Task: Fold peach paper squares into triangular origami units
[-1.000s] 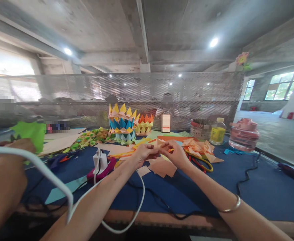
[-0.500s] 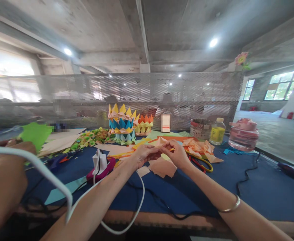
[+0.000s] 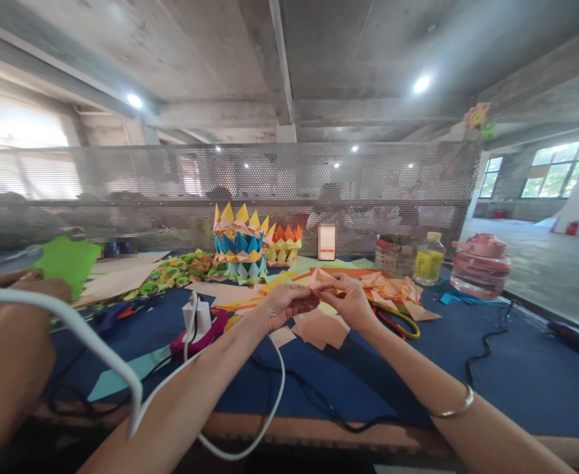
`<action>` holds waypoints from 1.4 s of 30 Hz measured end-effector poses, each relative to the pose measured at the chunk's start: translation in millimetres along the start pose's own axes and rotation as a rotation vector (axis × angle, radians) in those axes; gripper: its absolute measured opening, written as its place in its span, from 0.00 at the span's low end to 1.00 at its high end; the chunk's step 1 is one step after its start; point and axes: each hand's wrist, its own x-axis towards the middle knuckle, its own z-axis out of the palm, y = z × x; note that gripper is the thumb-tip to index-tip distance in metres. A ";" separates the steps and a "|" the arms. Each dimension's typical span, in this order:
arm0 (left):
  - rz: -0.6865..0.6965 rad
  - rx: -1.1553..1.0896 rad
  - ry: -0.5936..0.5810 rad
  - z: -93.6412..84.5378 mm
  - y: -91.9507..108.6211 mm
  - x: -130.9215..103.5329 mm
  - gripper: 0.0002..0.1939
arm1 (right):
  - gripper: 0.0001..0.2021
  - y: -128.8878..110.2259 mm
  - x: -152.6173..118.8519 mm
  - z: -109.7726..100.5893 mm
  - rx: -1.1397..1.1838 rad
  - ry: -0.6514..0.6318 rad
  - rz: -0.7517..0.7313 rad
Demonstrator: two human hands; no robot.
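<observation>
Between my two hands is a small folded piece of peach paper (image 3: 321, 276), pinched at its edges. My left hand (image 3: 289, 305) has its fingers closed on the left side, and my right hand (image 3: 347, 299) pinches the right side between thumb and fingers. Below them lie several flat peach paper sheets (image 3: 323, 329). Just right of my right hand is a heap of folded peach pieces (image 3: 393, 288). Yellow-handled scissors (image 3: 408, 325) lie partly hidden behind my right wrist.
A layered paper crown (image 3: 240, 247) stands behind, near a phone (image 3: 326, 242). At right are a yellow bottle (image 3: 428, 260) and a pink jug (image 3: 481, 268). A magenta power strip (image 3: 205, 334) and white cable (image 3: 279, 388) lie left. Another person's hand holds green paper (image 3: 67, 263).
My right fingers have shifted slightly on the folded paper, and my left hand has barely moved. At far left, the other person's green paper has tilted and moved a little.
</observation>
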 end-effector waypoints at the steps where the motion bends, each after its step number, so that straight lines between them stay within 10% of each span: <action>1: -0.004 -0.010 0.003 0.9 0.6 -0.6 0.03 | 0.08 0.0 -0.1 -0.1 -0.013 0.004 -0.007; 42: 0.077 0.061 0.100 5.8 -1.3 -1.6 0.06 | 0.11 -16.7 -4.2 -1.9 0.032 0.022 0.003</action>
